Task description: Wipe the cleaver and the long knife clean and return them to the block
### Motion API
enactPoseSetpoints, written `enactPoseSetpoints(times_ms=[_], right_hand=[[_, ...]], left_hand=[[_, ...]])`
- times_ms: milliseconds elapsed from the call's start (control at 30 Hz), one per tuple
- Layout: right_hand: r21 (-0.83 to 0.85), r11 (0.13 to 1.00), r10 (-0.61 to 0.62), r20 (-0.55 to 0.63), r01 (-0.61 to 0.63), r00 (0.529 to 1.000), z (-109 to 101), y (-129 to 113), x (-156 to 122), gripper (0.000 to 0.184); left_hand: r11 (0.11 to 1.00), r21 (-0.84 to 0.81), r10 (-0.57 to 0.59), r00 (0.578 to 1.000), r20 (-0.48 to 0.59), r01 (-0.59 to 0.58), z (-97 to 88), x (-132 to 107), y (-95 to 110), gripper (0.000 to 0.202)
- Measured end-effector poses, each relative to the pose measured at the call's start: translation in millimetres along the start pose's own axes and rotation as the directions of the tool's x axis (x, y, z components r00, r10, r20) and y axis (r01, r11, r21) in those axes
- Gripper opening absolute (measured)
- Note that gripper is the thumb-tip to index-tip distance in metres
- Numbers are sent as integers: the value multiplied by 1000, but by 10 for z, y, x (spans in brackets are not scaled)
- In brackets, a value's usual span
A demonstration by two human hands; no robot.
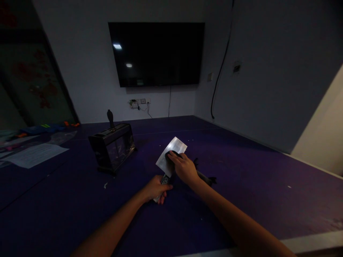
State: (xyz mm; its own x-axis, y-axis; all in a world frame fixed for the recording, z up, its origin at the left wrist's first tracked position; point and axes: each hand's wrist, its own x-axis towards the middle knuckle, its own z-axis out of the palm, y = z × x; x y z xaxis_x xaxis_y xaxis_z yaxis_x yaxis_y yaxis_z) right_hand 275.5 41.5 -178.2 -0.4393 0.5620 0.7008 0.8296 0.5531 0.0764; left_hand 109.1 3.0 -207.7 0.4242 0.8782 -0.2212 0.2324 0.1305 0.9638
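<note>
A cleaver with a broad, shiny rectangular blade (175,144) is in front of me, tilted with its blade pointing away. My left hand (158,188) is wrapped round its patterned handle (165,180). Over the blade, my right hand (184,167) has its fingers on a dark, rounded piece (170,157) that lies against the metal. What this dark piece is, I cannot make out. Partly hidden behind my right forearm, a dark long object (204,177) with small prongs rests on the table.
A black knife block (111,146) with see-through sides stands on the purple table (128,214) to the left, one black handle (110,118) rising from it. Papers (36,155) and plastic wrap (63,136) lie farther left. A television (158,53) hangs on the wall.
</note>
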Motion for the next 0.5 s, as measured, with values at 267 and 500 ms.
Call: enactPoseSetpoints(times_ms=[267, 500], right_hand=[[118, 975, -200, 89, 189, 976, -36, -252, -35, 41], [160, 944, -310, 123, 289, 943, -33, -309, -26, 37]], left_hand=[[1000, 6, 15, 999, -34, -15, 4, -16, 18, 39], [998, -53, 22, 994, -110, -28, -30, -46, 34, 41]])
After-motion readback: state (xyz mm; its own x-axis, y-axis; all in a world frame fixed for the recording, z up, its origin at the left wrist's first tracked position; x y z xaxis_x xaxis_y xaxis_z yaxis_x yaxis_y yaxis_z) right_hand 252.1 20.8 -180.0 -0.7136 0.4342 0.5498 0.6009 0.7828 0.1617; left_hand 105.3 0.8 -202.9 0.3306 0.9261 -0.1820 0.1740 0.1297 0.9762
